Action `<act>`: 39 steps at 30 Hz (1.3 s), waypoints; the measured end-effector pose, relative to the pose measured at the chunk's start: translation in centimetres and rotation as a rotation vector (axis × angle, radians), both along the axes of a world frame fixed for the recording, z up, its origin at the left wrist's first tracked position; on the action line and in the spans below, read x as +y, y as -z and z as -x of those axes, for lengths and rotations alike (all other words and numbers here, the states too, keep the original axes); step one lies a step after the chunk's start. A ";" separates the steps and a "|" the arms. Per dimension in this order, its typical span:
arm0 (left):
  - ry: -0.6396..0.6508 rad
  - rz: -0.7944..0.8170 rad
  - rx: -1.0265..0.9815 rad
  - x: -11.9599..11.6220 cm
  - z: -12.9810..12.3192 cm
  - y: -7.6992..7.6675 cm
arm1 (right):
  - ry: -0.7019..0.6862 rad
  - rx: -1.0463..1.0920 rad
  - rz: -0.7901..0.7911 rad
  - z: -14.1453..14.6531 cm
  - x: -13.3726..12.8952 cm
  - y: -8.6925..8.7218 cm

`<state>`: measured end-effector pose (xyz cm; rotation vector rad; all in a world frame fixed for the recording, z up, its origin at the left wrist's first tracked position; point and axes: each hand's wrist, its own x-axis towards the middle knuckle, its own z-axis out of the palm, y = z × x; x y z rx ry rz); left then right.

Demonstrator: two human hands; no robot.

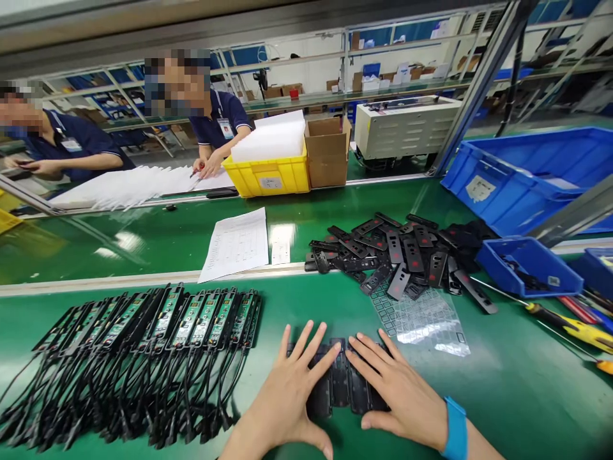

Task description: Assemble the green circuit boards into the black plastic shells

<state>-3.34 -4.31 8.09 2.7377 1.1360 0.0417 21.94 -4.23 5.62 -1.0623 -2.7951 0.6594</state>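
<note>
Several black plastic housing shells (340, 377) lie side by side on the green bench in front of me. My left hand (294, 386) rests over the left end of this row, fingers spread and touching the shells. Over the right end lies my right hand (400, 393), its fingers stretched out, with a blue band (454, 428) at the wrist. Both hands partly cover the shells. To the left stands a row of black housings with green circuit boards (205, 319), their black cables (158, 396) trailing toward me.
A pile of black plastic covers (402, 249) lies behind my right hand, beside clear sticker sheets (431, 319). Blue bins (531, 265) and a yellow-handled screwdriver (569, 326) are at right. Papers (237, 243) and a yellow crate (272, 176) sit farther back. Two people work across the bench.
</note>
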 end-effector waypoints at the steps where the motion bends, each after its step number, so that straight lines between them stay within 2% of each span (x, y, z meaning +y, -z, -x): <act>1: 0.012 -0.006 -0.004 0.1 -0.1 0.3 | -0.003 -0.005 0.003 0.0 0.0 -0.1; 9: 0.081 0.054 -0.056 -0.2 -1.2 1.8 | 0.001 0.026 -0.027 -0.1 0.0 0.0; 14: 0.073 -0.006 -0.157 -0.4 -1.6 2.2 | 0.006 0.041 -0.031 -0.2 -0.3 0.2; 18: 0.067 -0.060 -0.197 -0.5 -1.5 2.3 | -0.043 0.039 -0.080 -0.6 -0.1 -0.7; 21: 0.038 -0.110 -0.172 -0.4 -1.2 2.2 | 0.049 -0.059 -0.236 -2.0 2.1 -2.3; 24: 0.006 -0.134 -0.156 -0.3 -0.8 1.9 | 0.191 -0.285 -0.444 -4.2 6.3 -3.6; 28: -0.048 -0.160 -0.193 0.0 -0.3 1.4 | 0.108 -0.375 -0.521 -6.7 11.8 -3.9; 32: -0.138 -0.201 -0.210 0.8 -1.0 0.0 | 0.020 -0.343 -0.545 -7.7 14.2 -4.0; 34: -0.154 -0.191 -0.175 2.0 -2.4 -0.9 | -0.001 -0.310 -0.565 -8.0 14.0 -4.5; 36: -0.164 -0.160 -0.126 3.8 -4.6 -1.5 | -0.013 -0.267 -0.587 -8.3 12.7 -5.2; 39: -0.219 -0.120 -0.083 7.1 -8.4 -1.5 | -0.056 -0.180 -0.609 -8.9 8.6 -5.4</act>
